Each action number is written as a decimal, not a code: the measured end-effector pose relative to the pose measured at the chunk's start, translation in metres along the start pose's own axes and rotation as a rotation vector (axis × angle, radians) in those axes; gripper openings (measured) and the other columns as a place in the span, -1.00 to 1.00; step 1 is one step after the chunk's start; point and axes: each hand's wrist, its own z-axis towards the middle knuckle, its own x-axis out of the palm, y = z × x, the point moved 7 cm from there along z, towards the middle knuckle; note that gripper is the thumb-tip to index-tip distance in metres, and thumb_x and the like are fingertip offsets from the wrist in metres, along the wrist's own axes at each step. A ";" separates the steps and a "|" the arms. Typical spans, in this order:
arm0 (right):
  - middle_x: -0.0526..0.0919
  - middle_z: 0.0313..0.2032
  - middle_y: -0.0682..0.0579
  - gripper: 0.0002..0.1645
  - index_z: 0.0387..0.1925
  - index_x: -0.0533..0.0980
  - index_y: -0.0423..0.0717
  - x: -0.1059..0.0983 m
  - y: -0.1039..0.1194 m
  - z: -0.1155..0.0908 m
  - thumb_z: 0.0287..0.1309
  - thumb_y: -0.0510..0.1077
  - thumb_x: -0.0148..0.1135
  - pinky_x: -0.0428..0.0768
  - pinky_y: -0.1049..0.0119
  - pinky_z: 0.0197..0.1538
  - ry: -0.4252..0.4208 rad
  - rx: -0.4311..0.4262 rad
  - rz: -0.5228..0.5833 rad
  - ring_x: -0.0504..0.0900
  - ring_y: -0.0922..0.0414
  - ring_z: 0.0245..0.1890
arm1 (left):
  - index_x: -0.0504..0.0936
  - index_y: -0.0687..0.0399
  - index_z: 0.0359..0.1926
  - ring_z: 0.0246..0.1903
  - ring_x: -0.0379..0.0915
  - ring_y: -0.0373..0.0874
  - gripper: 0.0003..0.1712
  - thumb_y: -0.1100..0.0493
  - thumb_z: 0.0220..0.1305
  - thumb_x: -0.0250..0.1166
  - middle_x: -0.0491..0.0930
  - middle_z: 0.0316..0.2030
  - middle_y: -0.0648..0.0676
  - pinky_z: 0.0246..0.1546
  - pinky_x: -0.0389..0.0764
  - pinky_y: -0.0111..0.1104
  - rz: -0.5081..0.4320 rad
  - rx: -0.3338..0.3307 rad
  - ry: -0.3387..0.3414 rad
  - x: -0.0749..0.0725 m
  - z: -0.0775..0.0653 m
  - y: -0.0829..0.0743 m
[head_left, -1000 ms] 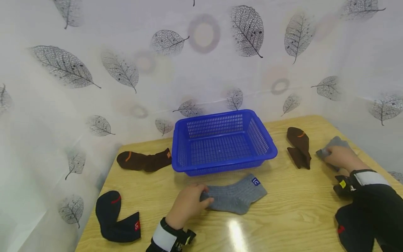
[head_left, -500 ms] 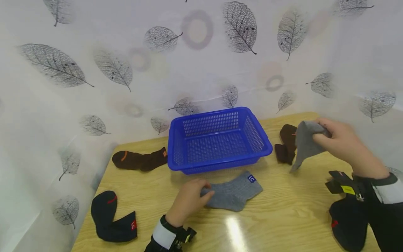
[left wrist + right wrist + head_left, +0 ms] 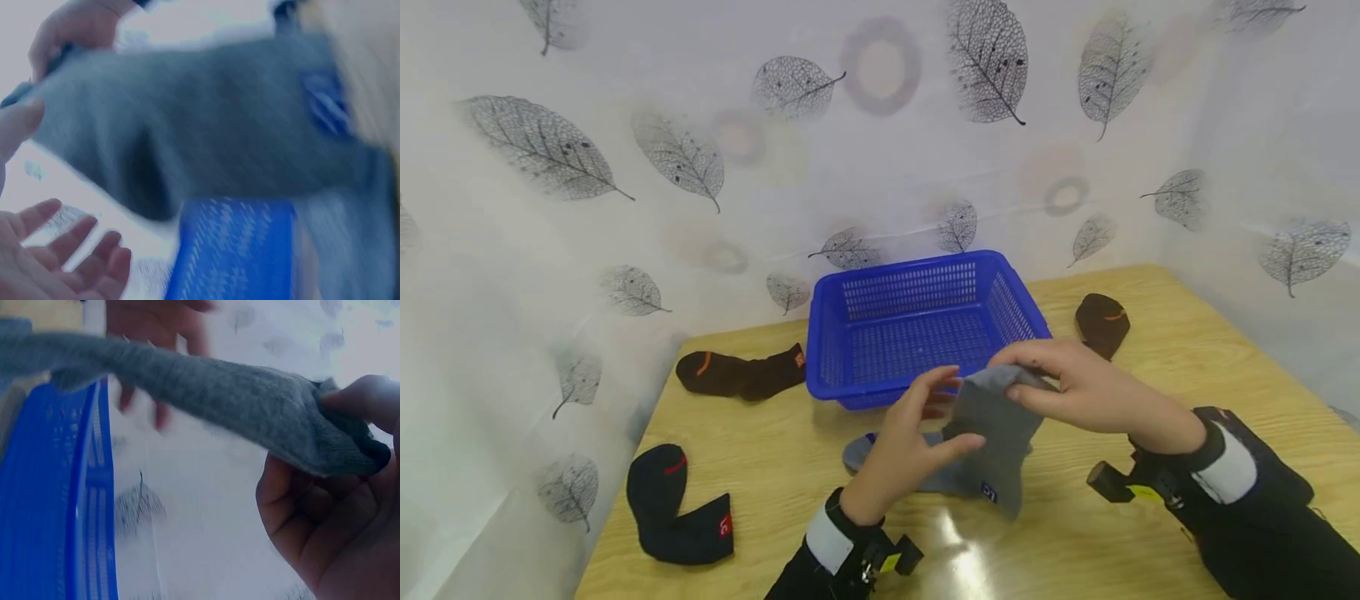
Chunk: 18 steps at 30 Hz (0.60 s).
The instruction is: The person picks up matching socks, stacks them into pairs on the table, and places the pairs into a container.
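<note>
My right hand [image 3: 1090, 387] pinches a grey sock [image 3: 996, 429] by its upper end, between thumb and fingers. The sock hangs in front of the blue basket, its small blue label near the lower end. Beside it is my left hand [image 3: 898, 458], fingers spread and thumb near the fabric; in the left wrist view those fingers [image 3: 81, 250] hold nothing. Beneath, a second grey sock [image 3: 855, 456] lies on the table, partly covered by my left hand and the hanging sock. The right wrist view shows the right thumb [image 3: 365, 403] pressing the bunched sock end.
The blue plastic basket [image 3: 820, 333] stands at the back of the wooden table [image 3: 775, 433]. Brown socks [image 3: 741, 375] lie left of it and, partly hidden, a brown sock [image 3: 1101, 325] right. A dark sock [image 3: 681, 517] lies front left; another dark sock [image 3: 1273, 462] shows behind my right wrist.
My right hand has lifted a grey sock from the table's right side and carried it left to the middle. My left hand has risen off the other grey sock, its fingers spreading.
</note>
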 end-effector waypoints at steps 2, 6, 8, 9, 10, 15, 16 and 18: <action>0.48 -0.39 0.26 -0.61 -0.14 0.44 0.06 0.012 0.000 0.008 0.02 -0.39 0.14 0.39 0.43 -0.50 0.022 0.007 0.047 0.38 0.31 -0.51 | 0.27 0.01 0.15 -0.23 0.44 -0.29 -0.31 0.05 -0.01 0.35 0.49 -0.09 -0.01 -0.31 0.48 -0.43 -0.003 0.051 -0.024 -0.001 0.007 -0.010; 0.53 -0.30 0.10 -0.64 -0.07 0.36 -0.04 0.031 -0.012 0.014 0.08 -0.32 0.14 0.48 0.34 -0.45 -0.020 0.124 0.215 0.47 0.22 -0.40 | 0.50 0.09 -0.12 -0.45 0.42 -0.32 -0.62 0.12 0.01 0.33 0.57 -0.33 -0.04 -0.47 0.45 -0.46 0.070 0.073 -0.151 -0.014 0.013 -0.017; 0.49 -0.20 0.00 -0.57 -0.01 0.28 -0.12 0.043 -0.021 0.011 0.07 -0.32 0.16 0.52 0.29 -0.42 -0.044 0.176 0.340 0.50 0.17 -0.35 | 0.55 0.12 -0.23 -0.42 0.44 -0.31 -0.76 0.15 0.04 0.31 0.58 -0.38 -0.03 -0.43 0.46 -0.45 0.062 0.061 -0.205 -0.022 0.012 -0.017; 0.47 -0.15 -0.03 -0.51 0.03 0.24 -0.14 0.051 -0.026 0.009 0.06 -0.31 0.17 0.53 0.28 -0.38 -0.038 0.198 0.399 0.51 0.17 -0.29 | 0.57 0.13 -0.26 -0.42 0.45 -0.30 -0.79 0.17 0.05 0.30 0.58 -0.40 -0.02 -0.42 0.47 -0.43 0.052 0.060 -0.227 -0.025 0.011 -0.017; 0.45 -0.11 -0.06 -0.46 0.06 0.23 -0.17 0.060 -0.030 0.007 0.04 -0.32 0.19 0.54 0.26 -0.34 -0.026 0.203 0.445 0.51 0.16 -0.25 | 0.57 0.14 -0.27 -0.41 0.47 -0.28 -0.81 0.18 0.06 0.29 0.58 -0.40 -0.01 -0.42 0.48 -0.42 0.032 0.065 -0.248 -0.029 0.010 -0.017; 0.53 -0.13 0.01 -0.48 0.02 0.35 -0.20 0.112 -0.045 -0.008 -0.03 -0.26 0.27 0.48 0.25 -0.14 0.185 0.236 0.575 0.51 0.17 -0.16 | 0.57 0.16 -0.20 -0.31 0.51 -0.18 -0.79 0.21 0.10 0.26 0.59 -0.32 0.05 -0.30 0.51 -0.32 -0.087 0.068 -0.373 -0.045 0.007 -0.020; 0.56 -0.20 0.04 -0.55 -0.06 0.41 -0.22 0.120 -0.047 -0.011 -0.05 -0.24 0.29 0.50 0.27 -0.18 0.213 0.244 0.576 0.53 0.19 -0.23 | 0.56 0.17 -0.20 -0.30 0.51 -0.16 -0.79 0.22 0.11 0.25 0.59 -0.32 0.06 -0.29 0.51 -0.30 -0.108 0.064 -0.403 -0.049 0.006 -0.020; 0.59 -0.33 0.11 -0.69 -0.21 0.49 -0.20 0.130 -0.050 -0.017 -0.06 -0.23 0.29 0.51 0.31 -0.27 0.242 0.258 0.564 0.53 0.26 -0.35 | 0.55 0.20 -0.21 -0.31 0.50 -0.13 -0.79 0.23 0.11 0.24 0.58 -0.32 0.07 -0.29 0.50 -0.27 -0.134 0.052 -0.459 -0.056 0.004 -0.019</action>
